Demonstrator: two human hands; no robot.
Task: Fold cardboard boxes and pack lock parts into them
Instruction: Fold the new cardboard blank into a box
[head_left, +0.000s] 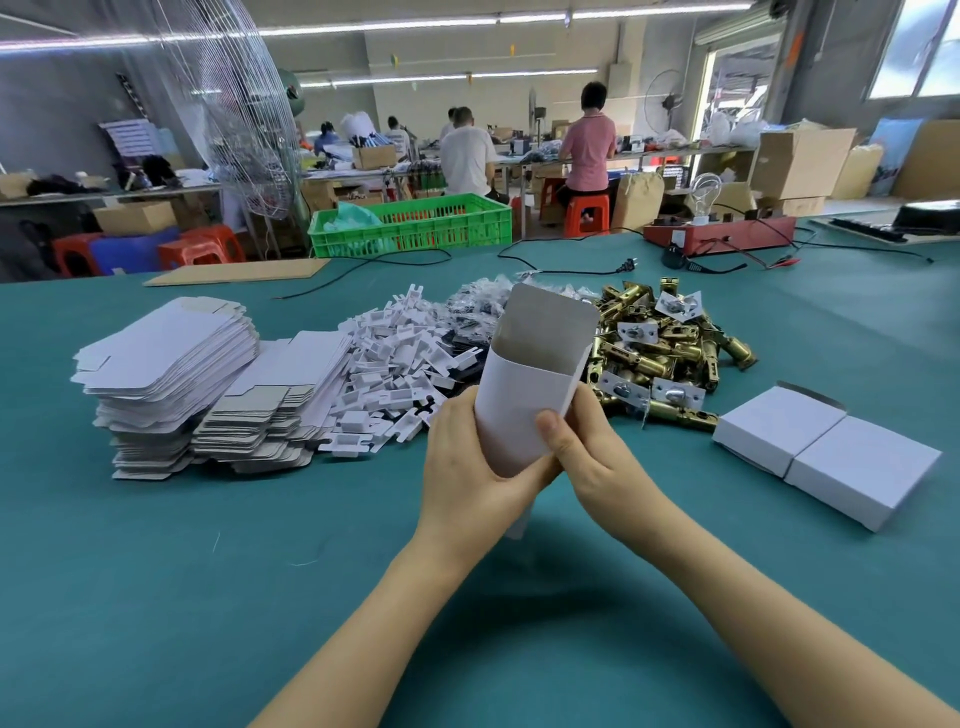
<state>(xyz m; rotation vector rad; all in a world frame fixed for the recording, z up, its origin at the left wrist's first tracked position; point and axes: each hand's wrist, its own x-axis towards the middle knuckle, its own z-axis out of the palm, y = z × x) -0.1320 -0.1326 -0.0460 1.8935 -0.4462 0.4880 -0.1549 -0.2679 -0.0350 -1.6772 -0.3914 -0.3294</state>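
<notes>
**Half-formed white carton held upright in both hands**

Far left I see a stack of flat white box blanks (166, 364), thin card with grey backs and rounded flap corners, edges fanned unevenly. Just right of it, a loose heap of white plastic inserts (384, 374), flat pieces with tabs and notches, some dark ones mixed in. Behind that, small clear bags of parts (483, 301), crinkled; contents too small to tell.

Centre: my left hand (462, 467) wraps the lower part of the open box (535, 374), fingers curled round its back. The box is a white card sleeve, grey inside, top flap standing up with rounded corners, tilted slightly right. My right hand (582, 441) pinches its lower right edge, thumb pressed on the white face. The box is held above the teal cloth tabletop (208, 597), in front of the piles.

Right of the box, a pile of brass latch bolts (670, 348), shiny cylinders with silver faceplates. Far right, two closed white boxes (826, 452) lie flat, touching each other.
</notes>
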